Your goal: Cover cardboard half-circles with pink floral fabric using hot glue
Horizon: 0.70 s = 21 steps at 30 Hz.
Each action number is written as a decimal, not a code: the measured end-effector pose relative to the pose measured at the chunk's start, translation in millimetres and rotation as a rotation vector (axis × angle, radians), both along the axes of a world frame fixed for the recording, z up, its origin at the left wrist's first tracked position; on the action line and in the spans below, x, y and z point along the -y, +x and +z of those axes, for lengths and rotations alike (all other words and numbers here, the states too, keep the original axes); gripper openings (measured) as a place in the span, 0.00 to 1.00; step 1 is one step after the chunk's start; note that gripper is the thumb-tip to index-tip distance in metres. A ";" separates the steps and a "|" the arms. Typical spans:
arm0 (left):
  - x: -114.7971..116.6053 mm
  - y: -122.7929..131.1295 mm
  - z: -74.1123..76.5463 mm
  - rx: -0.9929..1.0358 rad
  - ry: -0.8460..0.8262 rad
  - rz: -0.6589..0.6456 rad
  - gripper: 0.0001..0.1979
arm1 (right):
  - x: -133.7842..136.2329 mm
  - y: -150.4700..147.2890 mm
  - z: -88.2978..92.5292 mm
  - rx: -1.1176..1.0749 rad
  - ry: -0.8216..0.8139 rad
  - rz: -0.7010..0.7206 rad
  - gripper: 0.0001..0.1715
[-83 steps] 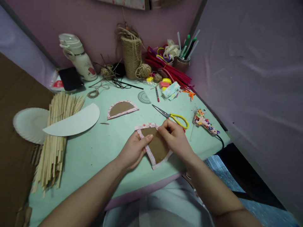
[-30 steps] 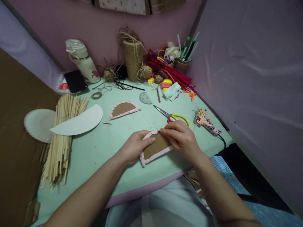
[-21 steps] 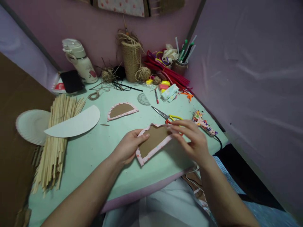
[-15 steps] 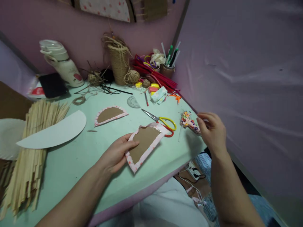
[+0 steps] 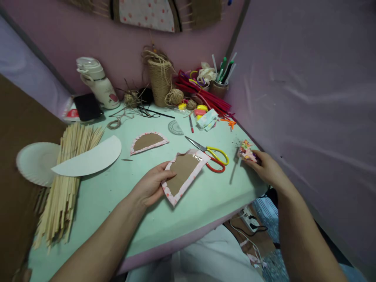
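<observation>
My left hand point(image 5: 155, 182) grips the left end of a brown cardboard piece point(image 5: 183, 172), thumb on top. White cloth with pink-red dots is folded over the piece's edges, and a shiny patch shows on its upper right border. At the table's right side my right hand point(image 5: 268, 168) is closed round the handle of a flower-patterned glue gun point(image 5: 246, 152). Scissors point(image 5: 217, 156) with one yellow and one red handle lie between the hands, partly behind the held piece. A smaller cloth-edged cardboard half-circle point(image 5: 149, 141) rests on the table farther back.
Left, a white paper shape point(image 5: 94, 158) lies across a bundle of wooden sticks point(image 5: 66, 196), beside a white paper plate point(image 5: 38, 162). Along the back stand a bottle point(image 5: 102, 88), a twine spool point(image 5: 159, 82), red strips point(image 5: 211, 98) and a pen cup point(image 5: 219, 89). A protractor point(image 5: 175, 127) lies mid-table.
My right hand has closed on the glue gun, which now appears slightly raised and turned. My left hand still holds the cardboard piece. The whole view has shifted, so things appear farther right.
</observation>
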State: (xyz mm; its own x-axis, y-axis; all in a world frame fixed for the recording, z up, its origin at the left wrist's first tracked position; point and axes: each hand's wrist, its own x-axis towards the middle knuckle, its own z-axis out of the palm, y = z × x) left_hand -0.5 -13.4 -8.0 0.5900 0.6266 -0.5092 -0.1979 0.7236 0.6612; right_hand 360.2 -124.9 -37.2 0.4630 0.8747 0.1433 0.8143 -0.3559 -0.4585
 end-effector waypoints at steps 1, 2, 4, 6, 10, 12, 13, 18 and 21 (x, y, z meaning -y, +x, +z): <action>0.5 0.3 0.3 0.000 -0.006 0.004 0.21 | 5.9 -5.6 4.8 -0.114 0.029 -0.013 0.28; 1.1 0.5 0.4 0.001 -0.012 0.005 0.21 | 12.1 -13.4 10.5 -0.264 0.053 -0.026 0.27; 2.7 0.8 0.2 0.009 -0.012 0.000 0.22 | 22.5 -36.3 22.8 -0.607 0.109 -0.052 0.23; 4.7 1.2 -0.5 0.014 0.020 0.000 0.22 | 27.7 -66.7 32.8 -0.917 0.235 -0.034 0.21; 8.6 2.5 -1.4 0.040 0.125 0.002 0.22 | 22.5 -131.0 38.6 -1.146 0.138 0.083 0.19; 10.3 3.6 -1.2 0.059 0.152 -0.013 0.21 | 16.4 -156.5 37.5 -1.166 0.016 0.131 0.20; 11.1 4.2 -1.0 0.063 0.156 -0.014 0.20 | 13.4 -166.6 36.9 -1.188 -0.027 0.147 0.22; 15.5 6.8 -0.2 0.046 0.181 0.012 0.21 | 2.8 -190.6 35.7 -1.294 -0.062 0.137 0.24; 17.9 7.8 0.0 0.015 0.260 -0.001 0.20 | 1.7 -193.1 35.0 -1.276 -0.077 0.143 0.24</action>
